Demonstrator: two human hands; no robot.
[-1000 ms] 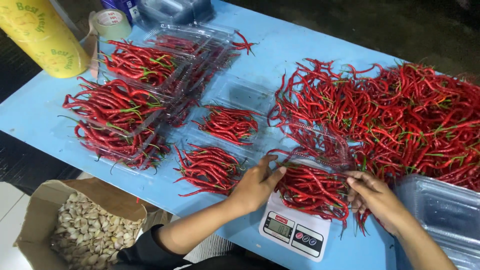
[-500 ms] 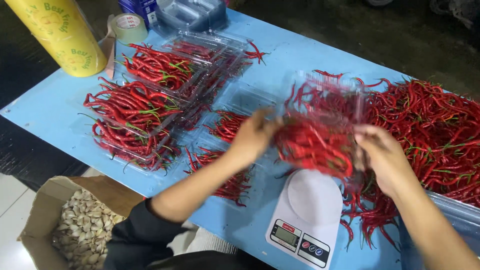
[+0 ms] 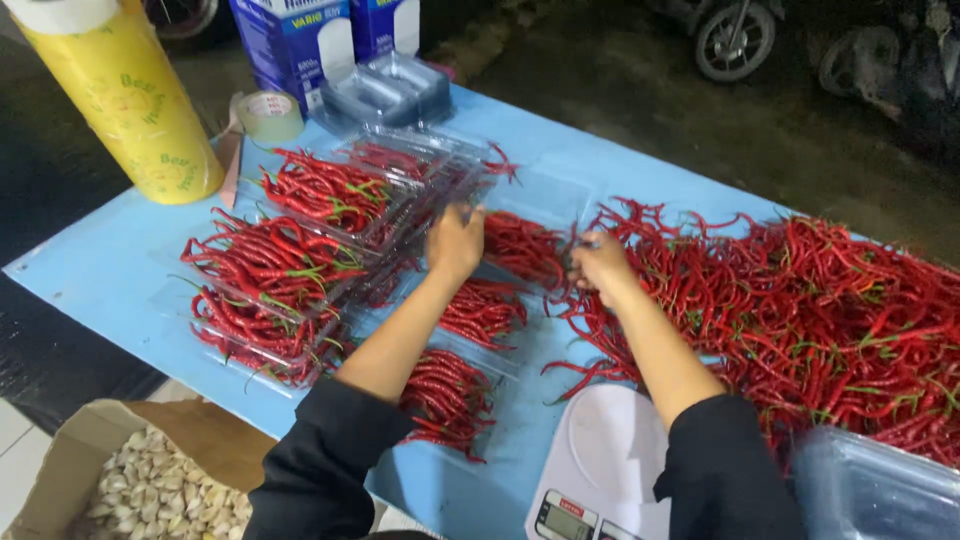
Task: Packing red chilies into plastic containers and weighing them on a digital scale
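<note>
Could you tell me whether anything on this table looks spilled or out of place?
Mostly tidy. A few loose red chilies lie on the blue table beside the white scale, strayed from the big chili heap. One stray chili also pokes out past the stacked clear trays.

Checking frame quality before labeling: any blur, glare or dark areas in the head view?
Head view: both hands, left hand and right hand, slightly motion-soft; the chili pile and blue table evenly lit and fairly sharp; faint glare on the clear plastic trays; ground beyond the table dark, detail lost; table edges run at a slant across the frame.
</note>
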